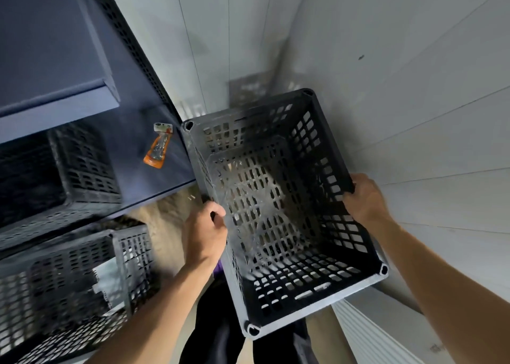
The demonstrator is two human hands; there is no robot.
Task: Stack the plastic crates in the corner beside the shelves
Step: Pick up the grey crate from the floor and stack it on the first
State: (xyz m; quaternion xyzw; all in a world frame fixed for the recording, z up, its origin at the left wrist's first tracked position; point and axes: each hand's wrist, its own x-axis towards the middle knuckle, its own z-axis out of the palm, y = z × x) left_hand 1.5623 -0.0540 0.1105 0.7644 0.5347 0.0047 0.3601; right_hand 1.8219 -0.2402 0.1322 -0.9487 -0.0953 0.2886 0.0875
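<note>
Left hand (205, 234) and right hand (364, 198) tight around rim of 1 black crate (278, 203)

Black crate (276, 211) dead centre, its walls and base punched in a grid of rectangular slots, rim catching pale grey. Nine to eleven o'clock: dark navy shelves (55, 60), their upright (129, 32) dotted with rows of small holes. An orange-and-clear packet (157, 146) pops against the navy. Second crate (74, 170) at nine o'clock, black, same slots. Third crate (69, 286) at seven o'clock, grey-black, white paper (109, 278) inside. White wall (414, 101) at two o'clock, thin dark seams. Tan floor (168, 220).
</note>
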